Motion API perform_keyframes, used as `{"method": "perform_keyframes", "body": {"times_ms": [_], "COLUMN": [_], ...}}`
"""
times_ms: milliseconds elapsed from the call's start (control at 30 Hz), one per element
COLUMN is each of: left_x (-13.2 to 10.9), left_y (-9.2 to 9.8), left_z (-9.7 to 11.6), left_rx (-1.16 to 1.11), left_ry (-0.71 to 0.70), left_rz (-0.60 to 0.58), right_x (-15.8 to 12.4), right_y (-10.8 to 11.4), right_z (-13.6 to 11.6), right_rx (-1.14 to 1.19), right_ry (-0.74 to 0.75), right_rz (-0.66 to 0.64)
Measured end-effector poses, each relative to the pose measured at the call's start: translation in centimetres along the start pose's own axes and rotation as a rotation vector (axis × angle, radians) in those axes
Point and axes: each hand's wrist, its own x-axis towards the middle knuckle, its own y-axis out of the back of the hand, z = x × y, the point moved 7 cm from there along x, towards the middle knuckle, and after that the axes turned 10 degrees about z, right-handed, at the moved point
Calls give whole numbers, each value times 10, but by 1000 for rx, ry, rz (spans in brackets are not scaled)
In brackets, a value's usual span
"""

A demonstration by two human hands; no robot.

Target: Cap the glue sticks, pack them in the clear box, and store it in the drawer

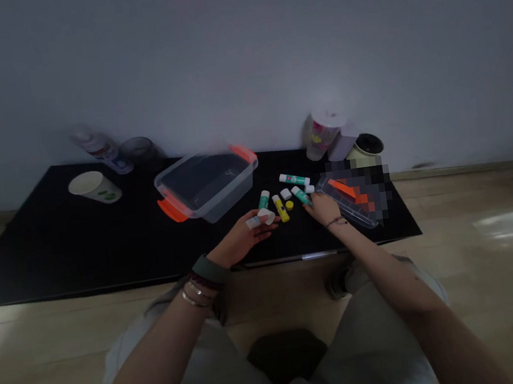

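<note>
My left hand (pixel 239 238) is closed around a white glue stick (pixel 253 222) with a pale label, just above the table's front. Its fingers hide part of what it holds. My right hand (pixel 325 209) reaches over the table with its fingertips closed on a green glue stick (pixel 302 196) that lies slanted. Between the hands are a yellow glue stick (pixel 281 208), a round yellow cap (pixel 289 205) and a white cap (pixel 286 194). Another green glue stick (pixel 264 200) lies by my left fingers, and a green-and-white one (pixel 294 179) lies farther back.
A clear box (pixel 220 206) with orange clips stands behind my left hand. Its clear lid (pixel 358 213) lies to the right, partly pixelated. A paper cup (pixel 95 188), spray bottle (pixel 102 150), dark bowl (pixel 140 150), patterned cup (pixel 322 133) and black-lidded jar (pixel 364 149) line the wall side.
</note>
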Motion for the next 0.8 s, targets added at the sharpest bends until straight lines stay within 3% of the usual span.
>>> {"method": "perform_keyframes", "body": {"times_ms": [167, 267, 367, 533, 667, 800], "left_x": [6, 10, 10, 7, 5, 4], "left_y": [9, 13, 14, 14, 19, 17], "left_z": [0, 0, 2, 4, 8, 4], "left_rx": [14, 44, 74, 157, 324, 451], "left_ry": [-15, -34, -77, -154, -239, -268], "left_rz": [71, 118, 126, 118, 149, 97], "right_x": [-7, -26, -49, -62, -63, -68], "right_y": [31, 51, 63, 64, 65, 62], "right_z": [4, -14, -35, -49, -54, -62], "right_rx": [252, 590, 736, 644, 517, 337], "right_ry": [-19, 135, 287, 356, 478, 576], "right_rz": [118, 114, 47, 3, 69, 90]}}
